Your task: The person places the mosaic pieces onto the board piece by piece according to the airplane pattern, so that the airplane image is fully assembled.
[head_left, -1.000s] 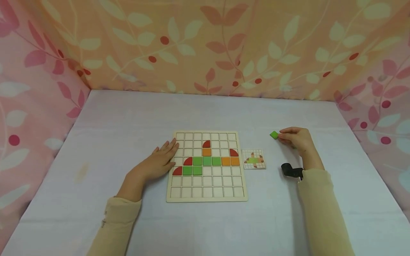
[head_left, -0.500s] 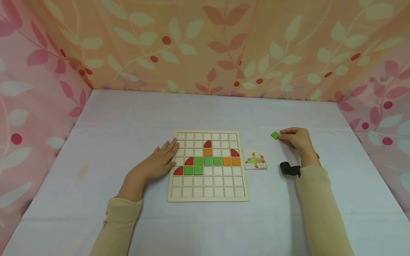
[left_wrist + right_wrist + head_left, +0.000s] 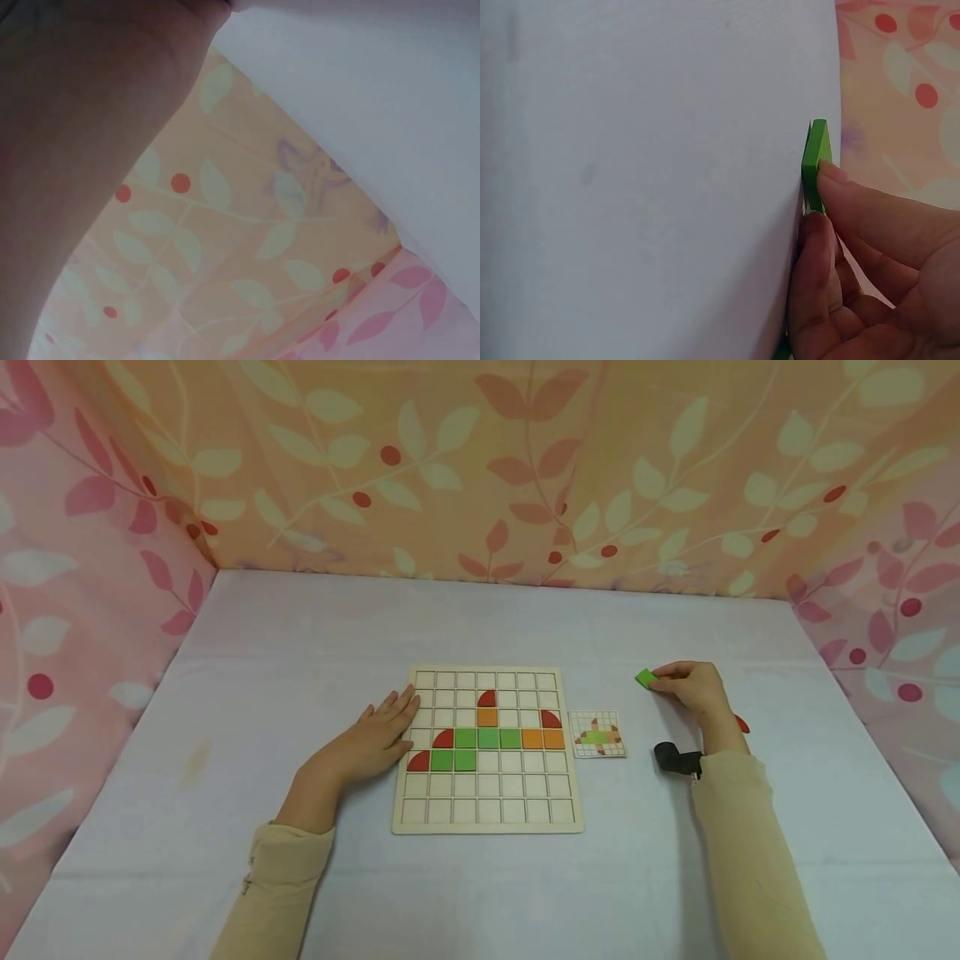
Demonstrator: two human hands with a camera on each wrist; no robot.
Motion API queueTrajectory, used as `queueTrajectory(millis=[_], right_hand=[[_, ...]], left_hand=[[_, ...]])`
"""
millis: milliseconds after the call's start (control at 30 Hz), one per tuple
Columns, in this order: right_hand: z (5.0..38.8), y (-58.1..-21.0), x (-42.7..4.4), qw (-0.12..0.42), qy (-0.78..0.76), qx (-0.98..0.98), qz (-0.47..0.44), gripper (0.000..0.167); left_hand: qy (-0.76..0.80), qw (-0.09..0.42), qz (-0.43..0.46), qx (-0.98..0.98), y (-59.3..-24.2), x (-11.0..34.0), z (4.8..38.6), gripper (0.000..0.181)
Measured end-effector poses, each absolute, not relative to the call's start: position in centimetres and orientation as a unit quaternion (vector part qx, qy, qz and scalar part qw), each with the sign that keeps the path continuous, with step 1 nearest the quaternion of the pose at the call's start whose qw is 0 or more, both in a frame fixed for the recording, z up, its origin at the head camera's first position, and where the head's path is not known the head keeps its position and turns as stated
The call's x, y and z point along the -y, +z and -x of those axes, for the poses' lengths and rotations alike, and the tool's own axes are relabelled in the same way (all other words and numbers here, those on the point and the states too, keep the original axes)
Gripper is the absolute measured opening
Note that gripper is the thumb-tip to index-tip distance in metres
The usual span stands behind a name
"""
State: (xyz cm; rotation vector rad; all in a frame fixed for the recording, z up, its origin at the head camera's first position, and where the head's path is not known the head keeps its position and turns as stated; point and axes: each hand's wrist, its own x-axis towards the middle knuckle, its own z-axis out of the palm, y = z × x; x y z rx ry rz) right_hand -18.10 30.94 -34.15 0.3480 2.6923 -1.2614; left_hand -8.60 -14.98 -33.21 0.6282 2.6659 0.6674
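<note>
In the head view, a pale square grid board (image 3: pixel 487 824) lies on the white cloth. Green and orange square tiles and red quarter-round tiles fill some of its cells. My left hand (image 3: pixel 371 739) lies flat with extended fingers touching the board's left edge. Right of the board, my right hand (image 3: pixel 693 692) pinches a green square tile (image 3: pixel 646 678) between thumb and fingers. The right wrist view has this green tile (image 3: pixel 817 150) tilted at the cloth's surface, partly covered by the thumb. Only a forearm and the cloth show in the left wrist view.
A small pattern card (image 3: pixel 597 734) lies just right of the board. Beyond the right wrist sits a red tile (image 3: pixel 742 724), partly hidden. A black wrist camera (image 3: pixel 675 758) juts from the right sleeve. Leaf-patterned fabric walls (image 3: pixel 480 468) enclose the table's back and sides.
The right hand has shifted very slightly, still pinching the green tile. A red tile has come into view beside the right wrist. The left hand keeps its place on the board.
</note>
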Motion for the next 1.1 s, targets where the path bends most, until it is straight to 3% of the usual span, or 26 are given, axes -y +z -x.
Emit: queueTrajectory(millis=[467, 900, 1100], right_hand=[[17.5, -34.0, -30.6, 0.058, -0.416, -0.901, -0.106, 0.032], [16.2, -33.1, -29.6, 0.031, -0.496, -0.861, -0.113, 0.038], [15.2, -32.4, -28.1, 0.005, -0.606, -0.787, -0.112, 0.008]], left_hand=[[0.231, 0.16, -0.222, -0.934, -33.6, 15.0, 8.6, 0.06], [0.229, 0.154, -0.228, -0.934, -33.6, 14.9, 8.7, 0.06], [0.222, 0.161, -0.215, -0.937, -33.6, 14.9, 8.8, 0.061]])
